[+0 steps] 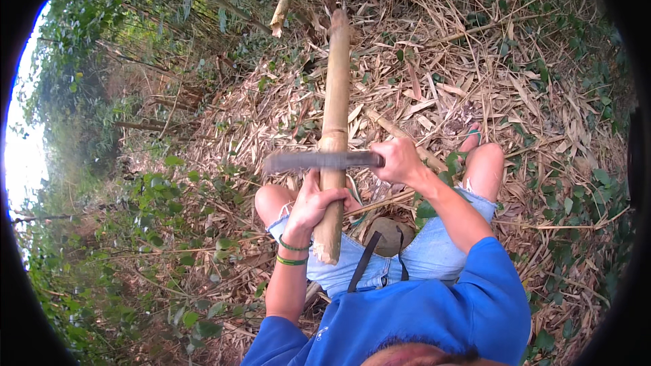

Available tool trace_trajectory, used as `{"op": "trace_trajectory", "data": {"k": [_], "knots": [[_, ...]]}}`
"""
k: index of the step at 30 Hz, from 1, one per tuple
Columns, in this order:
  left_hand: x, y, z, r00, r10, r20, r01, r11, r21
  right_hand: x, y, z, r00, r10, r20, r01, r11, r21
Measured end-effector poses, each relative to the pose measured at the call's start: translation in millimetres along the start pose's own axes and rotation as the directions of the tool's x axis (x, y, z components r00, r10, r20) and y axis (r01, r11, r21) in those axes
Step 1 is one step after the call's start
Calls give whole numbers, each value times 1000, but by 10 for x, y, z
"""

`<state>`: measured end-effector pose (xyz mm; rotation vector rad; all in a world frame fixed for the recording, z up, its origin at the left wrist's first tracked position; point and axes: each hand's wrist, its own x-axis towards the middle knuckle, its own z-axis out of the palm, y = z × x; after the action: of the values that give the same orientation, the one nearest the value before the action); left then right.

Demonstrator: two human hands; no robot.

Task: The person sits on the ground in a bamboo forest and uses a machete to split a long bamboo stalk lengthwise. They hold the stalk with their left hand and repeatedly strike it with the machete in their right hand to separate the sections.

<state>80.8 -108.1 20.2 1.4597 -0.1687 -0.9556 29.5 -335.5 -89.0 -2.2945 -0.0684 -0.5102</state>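
A thick, pale tan bamboo pole (pixel 336 81) runs from in front of my lap away toward the dry leaves, its jagged near end above my thigh. My left hand (pixel 313 203) is closed around the pole near that end, below a joint ring. In my right hand (pixel 399 163) is the handle of a dark machete (pixel 298 161). Its blade, blurred by motion, lies crosswise over the pole just beyond my left hand. Whether the edge touches the bamboo I cannot tell.
A broken bamboo stalk (pixel 288 0) hangs at the far top. Another bamboo length (pixel 400 134) lies right of the pole. Between my legs sits a rounded stone (pixel 389 236). Dry leaves (pixel 441 105) cover the ground, with leafy green plants (pixel 156 210) on the left.
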Motion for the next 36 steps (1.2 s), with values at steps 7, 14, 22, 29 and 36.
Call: {"op": "trace_trajectory", "data": {"k": [7, 14, 22, 29, 36], "knots": [[-323, 137, 153, 994, -12, 109, 11, 1000, 18, 177, 487, -60, 925, 354, -142, -333, 931, 149], [-204, -8, 211, 1000, 3, -9, -2, 991, 134, 7, 278, -105, 984, 175, 1, -175, 979, 106], [-289, 66, 219, 999, 32, -1, -32, 996, 78, -61, 335, 29, 976, 217, -4, -215, 972, 97], [-265, -18, 103, 995, -47, 87, 28, 978, 206, -51, 119, -2, 997, -69, -34, 72, 993, 94], [-296, 6, 232, 999, 23, 34, -32, 965, 261, 52, 315, -117, 956, 277, -102, -271, 960, 67]]}}
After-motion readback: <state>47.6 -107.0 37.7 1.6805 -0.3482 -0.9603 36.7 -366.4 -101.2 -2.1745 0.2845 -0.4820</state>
